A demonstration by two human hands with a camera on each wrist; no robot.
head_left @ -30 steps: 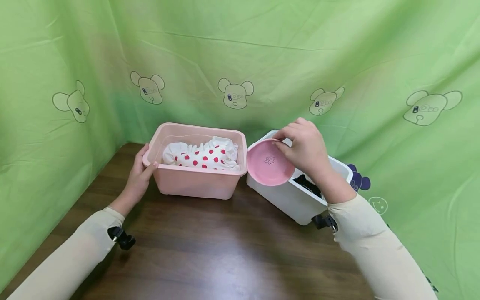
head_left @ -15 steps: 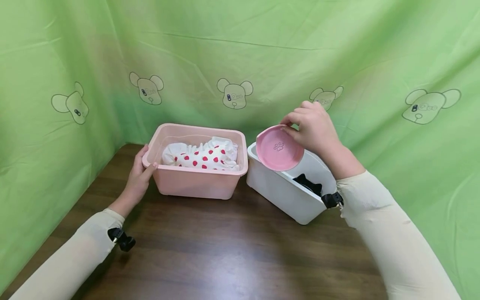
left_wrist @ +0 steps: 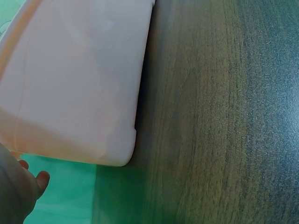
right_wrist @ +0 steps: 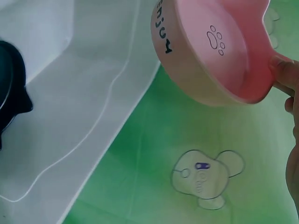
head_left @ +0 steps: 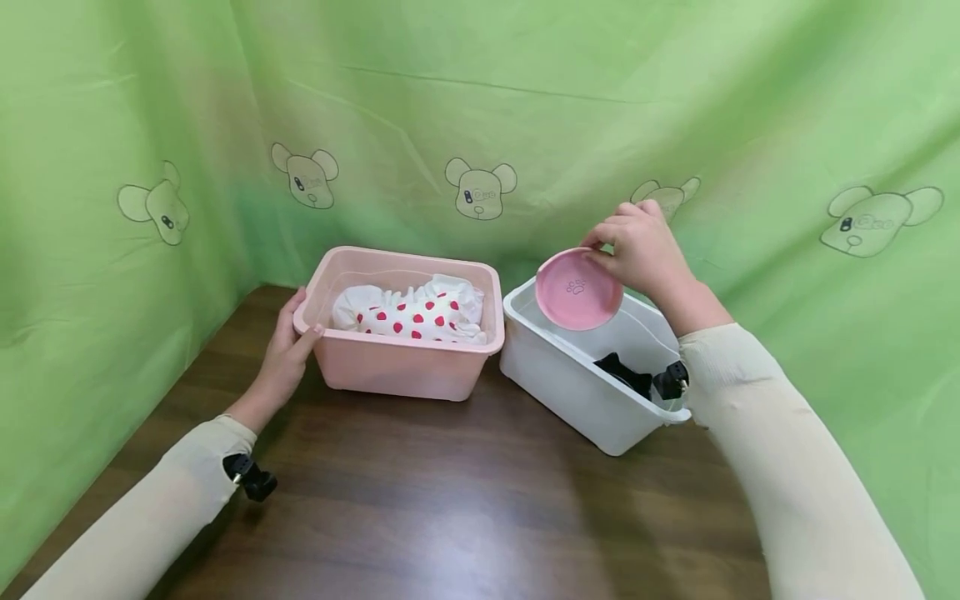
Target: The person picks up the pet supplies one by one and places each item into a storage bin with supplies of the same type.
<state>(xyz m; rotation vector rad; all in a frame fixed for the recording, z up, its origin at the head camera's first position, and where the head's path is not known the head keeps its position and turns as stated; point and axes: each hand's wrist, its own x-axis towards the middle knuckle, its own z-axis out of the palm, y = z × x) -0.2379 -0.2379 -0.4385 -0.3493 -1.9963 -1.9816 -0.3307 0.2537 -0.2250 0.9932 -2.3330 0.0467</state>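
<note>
In the head view my right hand (head_left: 645, 250) pinches the upper rim of a pink pet bowl (head_left: 576, 310) with a paw print inside. The bowl is tilted on edge above the far end of a white bin (head_left: 558, 375). In the right wrist view, dark lettering shows on the side of the bowl (right_wrist: 180, 70). A black thing with pointed ears (head_left: 622, 377) lies inside the white bin. On the other side, my left hand (head_left: 285, 358) grips the left end of a pink bin (head_left: 397, 367) by its rim, thumb at the front corner. White cloth with red spots (head_left: 412, 317) lies in this bin.
Both bins stand on a dark wooden tabletop (head_left: 420, 500), their near corners close together. A green curtain (head_left: 390, 100) printed with bear faces hangs behind and along both sides. Small black wrist cameras are strapped at each sleeve.
The pink bowl has moved up and to the right in my right hand, from between the bins to over the white bin. My left hand keeps its grip on the pink bin.
</note>
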